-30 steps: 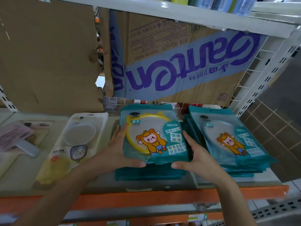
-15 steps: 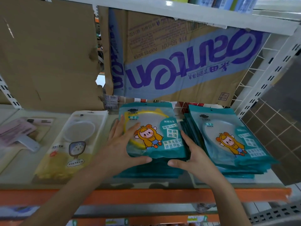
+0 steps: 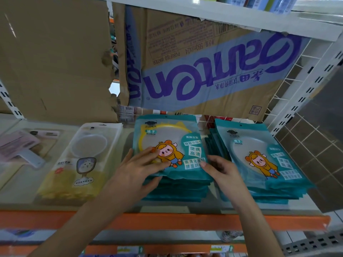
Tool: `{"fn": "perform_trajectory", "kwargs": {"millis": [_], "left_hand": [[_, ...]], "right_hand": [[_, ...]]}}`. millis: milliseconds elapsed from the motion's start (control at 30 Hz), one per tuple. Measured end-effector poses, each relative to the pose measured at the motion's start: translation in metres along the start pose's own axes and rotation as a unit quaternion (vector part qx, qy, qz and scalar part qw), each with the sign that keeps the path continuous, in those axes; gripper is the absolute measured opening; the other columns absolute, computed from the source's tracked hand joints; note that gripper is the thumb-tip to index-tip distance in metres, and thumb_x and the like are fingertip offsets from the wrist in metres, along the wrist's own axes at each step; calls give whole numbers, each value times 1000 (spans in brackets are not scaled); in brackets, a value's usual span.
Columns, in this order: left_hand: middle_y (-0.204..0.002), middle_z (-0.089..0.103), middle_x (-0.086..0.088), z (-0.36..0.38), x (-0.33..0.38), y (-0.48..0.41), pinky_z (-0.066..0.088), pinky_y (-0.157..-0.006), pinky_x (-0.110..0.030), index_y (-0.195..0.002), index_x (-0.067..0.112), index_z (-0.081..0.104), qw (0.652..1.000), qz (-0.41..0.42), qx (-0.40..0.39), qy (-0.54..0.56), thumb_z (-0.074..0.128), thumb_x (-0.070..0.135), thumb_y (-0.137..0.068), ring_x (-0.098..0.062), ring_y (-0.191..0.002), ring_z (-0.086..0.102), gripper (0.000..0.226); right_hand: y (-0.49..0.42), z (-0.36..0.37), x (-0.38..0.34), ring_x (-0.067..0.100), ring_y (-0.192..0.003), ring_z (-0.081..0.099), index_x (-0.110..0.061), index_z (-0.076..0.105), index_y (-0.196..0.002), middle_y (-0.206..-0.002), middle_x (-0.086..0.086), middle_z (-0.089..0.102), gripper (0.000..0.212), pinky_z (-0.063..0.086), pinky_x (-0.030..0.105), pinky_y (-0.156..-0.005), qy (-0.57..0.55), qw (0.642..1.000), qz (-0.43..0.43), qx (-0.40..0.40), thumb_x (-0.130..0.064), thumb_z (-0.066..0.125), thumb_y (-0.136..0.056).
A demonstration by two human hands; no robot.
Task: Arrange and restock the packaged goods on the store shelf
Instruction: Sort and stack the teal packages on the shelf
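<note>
Teal mirror packs are sitting in two stacks on the shelf (image 3: 55,218): centre stack (image 3: 178,191) mid-frame, right stack (image 3: 259,160) at right. Left hand (image 3: 137,171) and right hand (image 3: 222,173) are both gripping the centre stack's one top pack (image 3: 167,138). One yellow-white pack (image 3: 81,164) is lying left.

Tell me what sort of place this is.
Most likely a retail shop aisle. Identical teal mirror packs lie in two stacks on a metal shelf with an orange front edge, label tags sit on the rail below, and a flattened water carton backs the bay.
</note>
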State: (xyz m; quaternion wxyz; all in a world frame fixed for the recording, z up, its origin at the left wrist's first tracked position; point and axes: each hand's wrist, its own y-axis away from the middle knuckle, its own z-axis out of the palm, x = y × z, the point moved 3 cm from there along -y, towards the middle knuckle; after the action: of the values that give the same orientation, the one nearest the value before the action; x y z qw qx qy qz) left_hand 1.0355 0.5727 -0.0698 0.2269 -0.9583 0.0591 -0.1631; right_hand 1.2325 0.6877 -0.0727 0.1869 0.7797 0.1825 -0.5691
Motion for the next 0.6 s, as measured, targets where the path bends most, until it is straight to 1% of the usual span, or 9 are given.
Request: {"fn": "perform_trajectory", "kwargs": {"millis": [33,67,133,200,267,300,400,533,600], "left_hand": [[-127,59,-2,0,-1,0,43,-90,-60,-125,38,44,1000,7,-17,-7,39,37,-80,-21,-124,48,45],[-132,55,-1,1,-3,1,43,-91,-61,-129,42,40,999,8,-34,0,37,35,-82,-20,-127,45,47],[-143,39,4,0,-7,5,37,-98,-62,-135,57,21,998,-1,-59,35,31,33,-85,-12,-137,28,57],[-147,28,8,2,-10,10,28,-105,-62,-136,62,5,996,-5,-80,42,25,30,-85,-6,-140,11,63],[-149,21,10,3,-11,12,23,-108,-61,-135,63,-1,995,-4,-98,37,22,30,-84,-4,-141,0,64],[-151,16,13,2,-11,12,20,-111,-60,-133,65,-3,993,-11,-111,41,19,32,-83,-1,-141,-4,64],[-151,7,20,1,-10,12,17,-114,-54,-127,70,-7,988,-26,-137,68,15,37,-81,4,-141,-8,61],[-151,7,20,-1,-10,13,18,-115,-50,-126,71,-8,985,-18,-147,86,15,37,-81,3,-141,-6,61],[-151,7,21,-1,-10,14,17,-116,-48,-127,70,-9,984,-15,-152,93,15,38,-80,4,-141,-7,62]], "right_hand": [[-1,1,0,10,-82,68,-20,61,-103,-97,4,69,23,56,25,-72,3,1000,3,-4,-29,61,-82],[-1,2,0,10,-81,68,-23,60,-98,-95,3,69,13,56,25,-70,-2,1000,4,-7,-22,60,-85],[-3,2,1,8,-80,69,-24,59,-94,-92,-1,69,11,55,22,-67,-19,1000,5,-6,-16,60,-86],[-2,2,1,10,-79,69,-23,59,-93,-90,0,69,12,55,23,-66,-23,1000,6,3,-15,61,-85],[-2,2,2,12,-76,68,-23,59,-93,-88,3,69,12,53,24,-61,-31,999,11,16,-15,62,-85],[-2,2,1,8,-72,67,-22,58,-93,-86,3,68,12,51,21,-56,-36,999,14,18,-15,62,-85],[-2,2,2,1,-62,65,-15,57,-98,-81,2,68,14,43,13,-45,-48,998,30,13,-13,62,-86],[1,2,4,13,-72,67,-9,56,-105,-86,6,70,22,46,18,-48,-47,998,36,27,-13,63,-85],[3,3,5,10,-68,66,-9,56,-105,-84,5,70,22,44,16,-45,-47,998,40,30,-13,63,-85]]}}
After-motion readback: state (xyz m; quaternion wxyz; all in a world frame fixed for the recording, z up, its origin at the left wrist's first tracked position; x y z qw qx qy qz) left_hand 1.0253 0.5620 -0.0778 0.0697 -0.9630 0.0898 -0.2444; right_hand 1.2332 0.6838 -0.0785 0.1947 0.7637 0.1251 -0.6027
